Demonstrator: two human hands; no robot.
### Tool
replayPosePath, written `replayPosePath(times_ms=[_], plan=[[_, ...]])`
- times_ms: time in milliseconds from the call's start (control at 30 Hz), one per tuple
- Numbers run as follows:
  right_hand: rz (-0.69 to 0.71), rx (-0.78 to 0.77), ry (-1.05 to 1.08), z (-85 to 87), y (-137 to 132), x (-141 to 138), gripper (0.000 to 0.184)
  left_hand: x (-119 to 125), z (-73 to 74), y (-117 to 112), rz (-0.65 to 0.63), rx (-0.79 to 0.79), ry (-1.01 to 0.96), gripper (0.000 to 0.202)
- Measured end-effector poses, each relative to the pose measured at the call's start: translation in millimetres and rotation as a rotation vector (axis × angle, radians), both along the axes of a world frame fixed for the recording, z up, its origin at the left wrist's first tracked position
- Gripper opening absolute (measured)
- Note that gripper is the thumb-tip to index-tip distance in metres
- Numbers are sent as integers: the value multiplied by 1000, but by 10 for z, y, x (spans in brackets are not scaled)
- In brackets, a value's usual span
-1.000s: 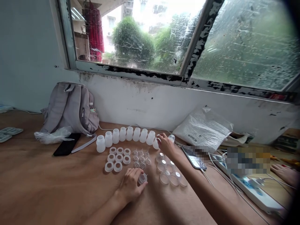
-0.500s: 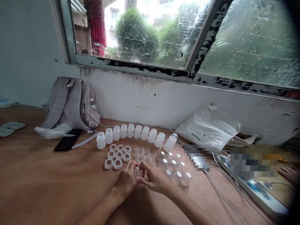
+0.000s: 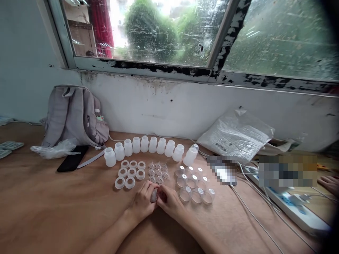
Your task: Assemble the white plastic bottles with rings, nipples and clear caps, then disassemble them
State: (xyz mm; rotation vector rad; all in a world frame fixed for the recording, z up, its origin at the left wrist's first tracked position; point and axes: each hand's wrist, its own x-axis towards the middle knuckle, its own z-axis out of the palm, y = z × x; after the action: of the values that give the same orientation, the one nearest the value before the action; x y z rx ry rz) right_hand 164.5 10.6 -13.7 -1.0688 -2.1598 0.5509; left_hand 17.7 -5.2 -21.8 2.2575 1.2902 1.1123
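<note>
Both hands meet low in the middle of the head view over a small translucent ridged bottle ring (image 3: 154, 196). My left hand (image 3: 143, 199) is closed around its left side. My right hand (image 3: 168, 200) pinches at its right side, and its fingertips hide whatever else is there. Just beyond the hands lie several clear bottle nipples (image 3: 158, 173) in rows. To their left, several white bottle rings (image 3: 131, 172) lie flat on the table. Right of my right hand stand several clear domed caps (image 3: 191, 181).
An arc of white bottles (image 3: 153, 144) stands behind the parts, its rightmost bottle (image 3: 190, 155) capped. A backpack (image 3: 75, 113), black phone (image 3: 72, 158) and plastic bag (image 3: 55, 149) are at left. On the right are a plastic mailer (image 3: 235, 137), cables, a power strip (image 3: 288, 208) and another person's hand (image 3: 329, 185).
The held ring has turned so that its ridged side faces the camera. My right fingers have closed in nearer to my left hand. The whole view has shifted slightly.
</note>
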Motion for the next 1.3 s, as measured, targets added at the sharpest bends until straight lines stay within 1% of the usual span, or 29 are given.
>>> replayPosePath(times_ms=[100, 267, 367, 467, 567, 667, 767, 867, 933, 1000, 1067, 1167, 1200, 1233, 1300], plan=[[8, -1, 7, -53, 11, 13, 13, -16, 12, 13, -10, -17, 31, 35], [-7, 14, 21, -126, 31, 23, 15, -77, 27, 39, -73, -8, 113, 40], [12, -16, 15, -91, 10, 28, 17, -125, 25, 56, -100, 31, 161, 34], [55, -42, 0, -10, -31, 52, 20, -192, 25, 73, -141, 78, 234, 29], [61, -34, -5, 57, -58, 95, 23, -285, 38, 92, -150, 110, 285, 31], [-1, -20, -5, 67, -50, 130, 25, -377, 64, 110, -134, 136, 298, 35], [-124, -6, -19, 20, -19, 137, 26, -440, 86, 126, -129, 159, 301, 31], [-204, 0, -53, -44, 8, 130, 22, -471, 98, 129, -188, 161, 325, 28], [-224, -8, -83, -72, 14, 127, 18, -483, 98, 121, -232, 140, 342, 24], [-240, -18, -107, -77, 11, 126, 14, -493, 89, 108, -242, 110, 326, 21], [-258, -21, -119, -63, 7, 127, 11, -506, 74, 100, -214, 81, 282, 27], [-309, -8, -136, -37, 15, 135, 9, -527, 50, 107, -129, 62, 246, 47], [-335, 1, -146, -34, 23, 140, 9, -534, 46, 114, -96, 65, 249, 51], [-366, 11, -159, -36, 34, 146, 10, -540, 45, 122, -69, 70, 257, 53], [-421, 29, -191, -52, 61, 159, 11, -547, 51, 138, -34, 91, 275, 49]])
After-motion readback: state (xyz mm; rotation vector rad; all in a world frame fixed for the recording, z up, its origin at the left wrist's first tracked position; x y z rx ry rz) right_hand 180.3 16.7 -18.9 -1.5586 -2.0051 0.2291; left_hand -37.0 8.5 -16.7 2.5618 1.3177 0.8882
